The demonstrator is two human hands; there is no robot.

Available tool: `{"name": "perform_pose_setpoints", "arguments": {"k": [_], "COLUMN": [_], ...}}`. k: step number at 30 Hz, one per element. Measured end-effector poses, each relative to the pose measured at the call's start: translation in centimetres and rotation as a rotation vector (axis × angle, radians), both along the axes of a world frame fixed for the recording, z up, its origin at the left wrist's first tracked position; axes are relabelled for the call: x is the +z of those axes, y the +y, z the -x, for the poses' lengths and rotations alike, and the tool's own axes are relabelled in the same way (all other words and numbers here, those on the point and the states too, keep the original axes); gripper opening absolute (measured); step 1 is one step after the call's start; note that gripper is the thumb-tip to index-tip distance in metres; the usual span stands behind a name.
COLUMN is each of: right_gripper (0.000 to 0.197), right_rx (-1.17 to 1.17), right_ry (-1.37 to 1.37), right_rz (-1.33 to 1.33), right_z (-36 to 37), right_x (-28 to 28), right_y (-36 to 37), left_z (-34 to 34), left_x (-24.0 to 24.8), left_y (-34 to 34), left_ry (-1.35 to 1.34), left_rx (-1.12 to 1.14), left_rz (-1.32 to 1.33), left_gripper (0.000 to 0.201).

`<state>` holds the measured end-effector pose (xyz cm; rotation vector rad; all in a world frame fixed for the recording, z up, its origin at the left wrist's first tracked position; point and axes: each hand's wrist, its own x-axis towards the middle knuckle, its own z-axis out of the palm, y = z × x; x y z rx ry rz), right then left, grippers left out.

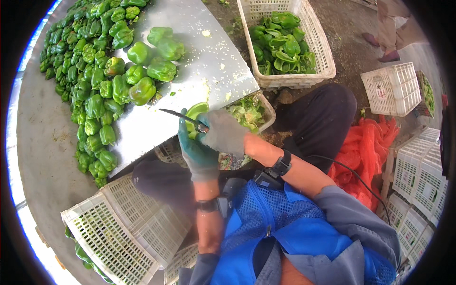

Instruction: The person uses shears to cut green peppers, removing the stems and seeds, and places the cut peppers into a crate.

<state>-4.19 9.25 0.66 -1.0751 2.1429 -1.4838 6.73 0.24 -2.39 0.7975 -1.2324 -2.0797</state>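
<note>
A cut green bell pepper point(196, 110), its pale inside showing, sits in my left hand point(198, 157), which wears a green and grey glove. My right hand point(225, 131), in a grey glove, is closed round the handle of a knife point(176, 114). Its dark blade points left across the pepper. Both hands are close together at the near edge of a metal table point(221, 57) strewn with seeds. Several loose whole bell peppers point(161, 70) lie on the metal just beyond, and a large heap of them point(88, 92) spreads along the left.
A white crate point(323, 57) of cut green peppers stands beyond the table. Below the table's edge is a bin of pepper scraps point(248, 113). Empty-looking crates point(111, 232) are at lower left, more point(418, 171) at right. Red netting point(363, 156) lies right; another person's legs point(392, 26) show far right.
</note>
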Motion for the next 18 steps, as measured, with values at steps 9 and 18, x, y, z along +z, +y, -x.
{"name": "perform_pose_setpoints", "arguments": {"k": [9, 18], "right_gripper": [0.029, 0.020], "right_rx": [0.171, 0.063], "right_ry": [-0.207, -1.267], "right_rz": [-0.103, 0.320], "right_z": [0.5, 2.7], "right_x": [2.2, 5.4], "right_y": [2.6, 3.7], "left_z": [2.1, 1.6], "left_x": [5.6, 5.0], "left_y": [3.3, -0.1], "left_ry": [-0.181, -0.169], "left_rx": [0.115, 0.100], "left_rz": [0.326, 0.670], "left_gripper": [0.052, 0.054]}}
